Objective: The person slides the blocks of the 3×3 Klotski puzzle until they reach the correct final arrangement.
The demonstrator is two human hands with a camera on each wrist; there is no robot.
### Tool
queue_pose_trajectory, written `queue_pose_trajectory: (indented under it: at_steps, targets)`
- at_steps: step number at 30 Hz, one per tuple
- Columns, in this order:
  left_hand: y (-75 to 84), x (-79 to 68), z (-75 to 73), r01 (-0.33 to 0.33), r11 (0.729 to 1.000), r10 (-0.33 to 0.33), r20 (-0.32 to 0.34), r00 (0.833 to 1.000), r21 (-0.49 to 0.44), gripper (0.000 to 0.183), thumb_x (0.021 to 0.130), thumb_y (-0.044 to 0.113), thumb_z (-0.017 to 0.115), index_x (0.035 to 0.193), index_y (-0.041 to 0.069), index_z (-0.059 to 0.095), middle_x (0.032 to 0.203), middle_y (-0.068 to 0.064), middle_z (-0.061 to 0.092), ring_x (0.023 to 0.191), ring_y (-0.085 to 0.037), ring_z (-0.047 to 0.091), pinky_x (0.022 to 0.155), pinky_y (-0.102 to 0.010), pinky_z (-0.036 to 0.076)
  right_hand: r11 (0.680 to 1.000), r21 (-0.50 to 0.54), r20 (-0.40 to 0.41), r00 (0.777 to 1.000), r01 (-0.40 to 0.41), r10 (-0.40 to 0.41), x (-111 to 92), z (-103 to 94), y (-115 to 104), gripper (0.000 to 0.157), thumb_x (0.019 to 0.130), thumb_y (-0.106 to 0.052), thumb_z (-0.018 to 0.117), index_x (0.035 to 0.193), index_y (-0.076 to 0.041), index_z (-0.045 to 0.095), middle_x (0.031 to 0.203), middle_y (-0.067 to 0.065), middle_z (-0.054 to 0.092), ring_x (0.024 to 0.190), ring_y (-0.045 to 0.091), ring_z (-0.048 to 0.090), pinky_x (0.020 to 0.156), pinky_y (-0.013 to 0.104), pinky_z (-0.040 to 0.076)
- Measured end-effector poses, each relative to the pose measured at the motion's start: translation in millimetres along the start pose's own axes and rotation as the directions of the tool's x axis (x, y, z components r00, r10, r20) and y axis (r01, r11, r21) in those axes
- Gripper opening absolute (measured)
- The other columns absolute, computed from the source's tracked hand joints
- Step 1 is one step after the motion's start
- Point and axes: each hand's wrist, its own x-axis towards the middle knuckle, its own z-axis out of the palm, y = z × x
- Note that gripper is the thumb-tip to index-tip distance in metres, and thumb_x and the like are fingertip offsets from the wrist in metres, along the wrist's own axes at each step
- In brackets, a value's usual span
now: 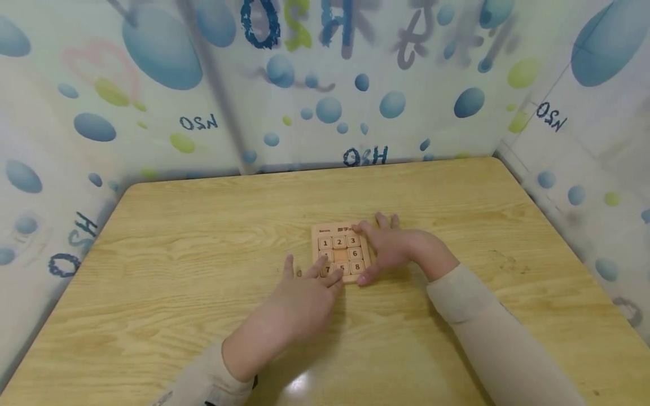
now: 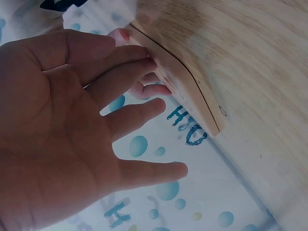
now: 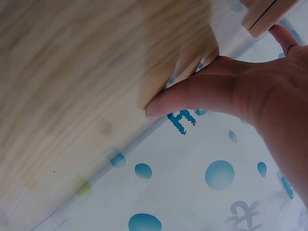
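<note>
A square wooden number sliding puzzle [image 1: 339, 255] lies flat on the table, its numbered tiles set around a vacant middle cell. Over its lower left part my left hand [image 1: 307, 301] spreads its fingers, fingertips touching the tiles near 7 and 5 and partly covering the left-column tile. My right hand [image 1: 395, 247] holds the puzzle's right side, thumb at the lower right corner and index finger at the upper right. In the left wrist view, the puzzle's edge [image 2: 195, 94] shows beyond the extended fingers. One right finger [image 3: 168, 101] rests on the tabletop in the right wrist view.
The wood-grain table [image 1: 203, 225] extends on every side of the puzzle, with rounded far corners. A white wall covering [image 1: 325, 132] with blue and green drops and H2O lettering rises behind it and along both sides.
</note>
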Motion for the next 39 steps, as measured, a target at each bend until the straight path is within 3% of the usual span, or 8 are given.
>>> queue_pose_trajectory:
  at_steps: [9, 15, 20, 27, 39]
  targets:
    - [5.9, 0.1, 2.3, 0.004, 1.0, -0.004, -0.027, 1.0, 0.007, 0.052, 0.107, 0.021, 0.058, 0.158, 0.015, 0.052, 0.172, 0.003, 0.04, 0.16, -0.029, 0.039, 0.122, -0.07, 0.037, 1.0, 0.009, 0.004, 1.0, -0.002, 0.002, 0.7, 2.3, -0.2, 0.124, 0.078, -0.068, 0.086, 0.171, -0.027, 0.015, 0.175, 0.033, -0.014, 0.155, 0.069, -0.015, 0.118, 0.088, 0.006]
    - [6.4, 1.1, 3.5, -0.005, 1.0, 0.006, -0.038, 0.999, 0.016, 0.052, 0.106, 0.02, 0.059, 0.157, 0.012, 0.053, 0.171, 0.0, 0.042, 0.155, -0.029, 0.045, 0.12, -0.061, 0.045, 1.0, 0.01, 0.01, 1.0, -0.005, 0.005, 0.7, 2.0, -0.7, 0.123, 0.079, -0.068, 0.085, 0.171, -0.026, 0.016, 0.174, 0.035, -0.014, 0.154, 0.07, -0.015, 0.117, 0.089, 0.007]
    - [5.3, -1.5, 5.5, 0.001, 1.0, -0.001, -0.031, 1.0, 0.003, 0.053, 0.109, 0.023, 0.056, 0.16, 0.012, 0.048, 0.173, 0.0, 0.038, 0.157, -0.029, 0.043, 0.121, -0.059, 0.045, 1.0, 0.009, 0.007, 1.0, 0.003, -0.003, 1.4, 1.8, -1.8, 0.122, 0.079, -0.068, 0.085, 0.171, -0.026, 0.016, 0.174, 0.035, -0.015, 0.153, 0.07, -0.016, 0.117, 0.089, 0.006]
    - [8.9, -5.1, 9.2, 0.039, 0.999, -0.039, 0.03, 0.999, -0.004, 0.061, 0.108, 0.025, 0.055, 0.166, 0.015, 0.038, 0.178, 0.004, 0.025, 0.163, -0.027, 0.032, 0.126, -0.061, 0.039, 1.0, -0.008, 0.001, 1.0, 0.001, -0.001, 1.8, 3.1, -2.2, 0.124, 0.078, -0.07, 0.085, 0.171, -0.024, 0.017, 0.174, 0.036, -0.011, 0.154, 0.071, -0.012, 0.116, 0.09, 0.008]
    - [9.9, -5.6, 9.1, 0.057, 0.998, -0.057, 0.017, 0.998, 0.0, 0.063, 0.106, 0.025, 0.059, 0.166, 0.015, 0.039, 0.177, 0.004, 0.026, 0.164, -0.026, 0.032, 0.125, -0.062, 0.038, 1.0, -0.003, 0.002, 1.0, 0.0, 0.0, 0.0, 0.7, -6.0, 0.123, 0.078, -0.069, 0.085, 0.171, -0.024, 0.018, 0.174, 0.036, -0.011, 0.154, 0.07, -0.013, 0.115, 0.091, 0.008]
